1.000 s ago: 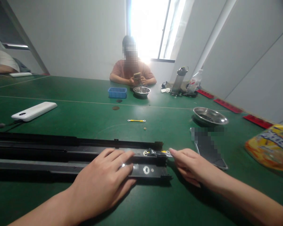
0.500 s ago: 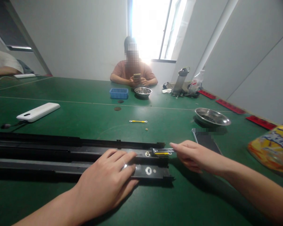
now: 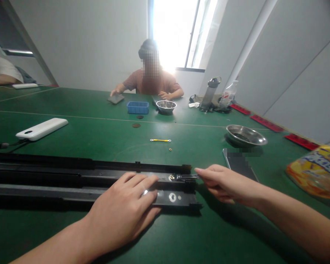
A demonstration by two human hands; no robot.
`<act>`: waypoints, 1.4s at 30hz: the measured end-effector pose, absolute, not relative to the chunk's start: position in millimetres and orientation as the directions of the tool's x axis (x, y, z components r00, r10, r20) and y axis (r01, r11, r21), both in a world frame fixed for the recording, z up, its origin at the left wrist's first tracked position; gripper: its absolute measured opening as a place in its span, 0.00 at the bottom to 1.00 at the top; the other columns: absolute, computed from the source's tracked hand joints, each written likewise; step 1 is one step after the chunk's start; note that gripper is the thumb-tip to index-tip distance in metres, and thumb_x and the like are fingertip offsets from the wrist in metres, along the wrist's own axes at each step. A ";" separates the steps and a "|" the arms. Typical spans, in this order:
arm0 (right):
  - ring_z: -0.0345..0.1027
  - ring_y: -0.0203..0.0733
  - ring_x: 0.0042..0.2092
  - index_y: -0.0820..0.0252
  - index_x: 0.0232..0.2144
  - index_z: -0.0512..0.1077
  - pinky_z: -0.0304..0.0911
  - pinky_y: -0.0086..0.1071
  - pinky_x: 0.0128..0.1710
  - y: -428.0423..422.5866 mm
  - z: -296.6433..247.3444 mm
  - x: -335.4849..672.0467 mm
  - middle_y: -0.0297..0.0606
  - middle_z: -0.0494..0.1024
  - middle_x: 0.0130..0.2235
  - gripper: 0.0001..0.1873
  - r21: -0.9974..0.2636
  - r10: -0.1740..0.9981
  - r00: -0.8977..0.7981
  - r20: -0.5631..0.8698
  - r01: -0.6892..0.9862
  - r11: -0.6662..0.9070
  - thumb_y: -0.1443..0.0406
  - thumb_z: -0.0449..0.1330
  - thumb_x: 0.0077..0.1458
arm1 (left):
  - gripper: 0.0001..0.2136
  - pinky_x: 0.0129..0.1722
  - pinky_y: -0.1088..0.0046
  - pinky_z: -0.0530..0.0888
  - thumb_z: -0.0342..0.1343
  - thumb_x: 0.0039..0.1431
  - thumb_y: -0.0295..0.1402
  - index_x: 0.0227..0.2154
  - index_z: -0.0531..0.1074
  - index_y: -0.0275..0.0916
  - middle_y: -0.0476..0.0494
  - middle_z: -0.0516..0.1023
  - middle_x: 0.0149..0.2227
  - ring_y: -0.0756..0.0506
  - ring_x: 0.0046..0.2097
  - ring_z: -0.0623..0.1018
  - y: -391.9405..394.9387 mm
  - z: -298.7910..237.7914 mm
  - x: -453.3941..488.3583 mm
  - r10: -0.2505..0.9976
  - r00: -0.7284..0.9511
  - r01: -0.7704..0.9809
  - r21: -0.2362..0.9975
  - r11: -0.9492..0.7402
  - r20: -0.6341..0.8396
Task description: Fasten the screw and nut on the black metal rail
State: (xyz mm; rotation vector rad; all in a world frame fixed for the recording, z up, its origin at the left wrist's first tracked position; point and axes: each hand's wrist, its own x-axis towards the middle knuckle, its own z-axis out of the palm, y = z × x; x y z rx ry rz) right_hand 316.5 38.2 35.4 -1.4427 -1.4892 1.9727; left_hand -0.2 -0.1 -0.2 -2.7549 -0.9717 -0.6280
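Observation:
My left hand, with a ring on one finger, lies over the black metal rails near their right end and grips the nearer one, thumb low on its near side. The pinched fingers of my right hand hold the handle of a slim shiny wrench just past the rail end. Its head is at the brass-coloured nut on the farther rail. On the nearer rail a bare round spot shows around a hole. Beyond the rails lie a yellow wire with ring ends and a small brass nut.
A white power bank lies left. A phone, a steel bowl and a yellow bag are right. Opposite, a person sits behind a blue basket and another bowl.
The wrench and my right hand have shifted slightly left, the head now at the nut. My left hand stays put. The person opposite has moved a phone from their hands to the table.

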 end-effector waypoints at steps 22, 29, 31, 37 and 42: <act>0.42 0.28 0.20 0.55 0.25 0.57 0.40 0.25 0.17 31.7 24.5 322.4 0.20 0.54 0.20 0.34 -0.875 0.722 -0.495 -0.483 0.239 -0.421 0.36 0.63 0.62 | 0.11 0.55 0.51 0.74 0.55 0.73 0.40 0.46 0.80 0.43 0.44 0.80 0.60 0.38 0.55 0.80 -0.2 0.0 -0.4 0.574 0.706 0.629 0.004 -0.777 0.415; 0.42 0.28 0.20 0.54 0.26 0.57 0.40 0.25 0.17 28.4 22.2 323.7 0.19 0.54 0.20 0.34 -0.872 0.731 -0.476 -0.488 0.225 -0.435 0.36 0.64 0.60 | 0.11 0.55 0.51 0.73 0.54 0.73 0.41 0.47 0.79 0.44 0.45 0.79 0.60 0.38 0.54 0.80 -0.2 -2.0 -1.0 0.571 0.704 0.627 0.009 -0.779 0.423; 0.42 0.28 0.20 0.55 0.25 0.58 0.39 0.25 0.17 29.7 22.9 322.2 0.20 0.54 0.20 0.35 -0.871 0.723 -0.488 -0.488 0.229 -0.434 0.36 0.64 0.60 | 0.11 0.55 0.51 0.73 0.54 0.73 0.41 0.47 0.79 0.44 0.45 0.79 0.60 0.38 0.55 0.80 0.0 -2.7 -1.3 0.573 0.703 0.627 0.012 -0.779 0.421; 0.43 0.28 0.20 0.54 0.25 0.57 0.42 0.26 0.18 29.5 23.8 320.0 0.20 0.54 0.20 0.35 -0.872 0.722 -0.490 -0.489 0.257 -0.417 0.35 0.63 0.61 | 0.11 0.54 0.51 0.73 0.54 0.73 0.41 0.45 0.79 0.43 0.44 0.80 0.59 0.38 0.54 0.80 0.0 -1.5 -1.2 0.567 0.704 0.625 0.005 -0.781 0.427; 0.43 0.28 0.21 0.55 0.27 0.58 0.42 0.25 0.18 29.8 21.5 324.1 0.20 0.54 0.21 0.34 -0.873 0.727 -0.484 -0.487 0.258 -0.413 0.36 0.62 0.62 | 0.11 0.55 0.51 0.74 0.54 0.73 0.41 0.45 0.79 0.43 0.44 0.79 0.60 0.38 0.55 0.80 0.2 -0.9 -0.7 0.565 0.704 0.626 0.000 -0.780 0.431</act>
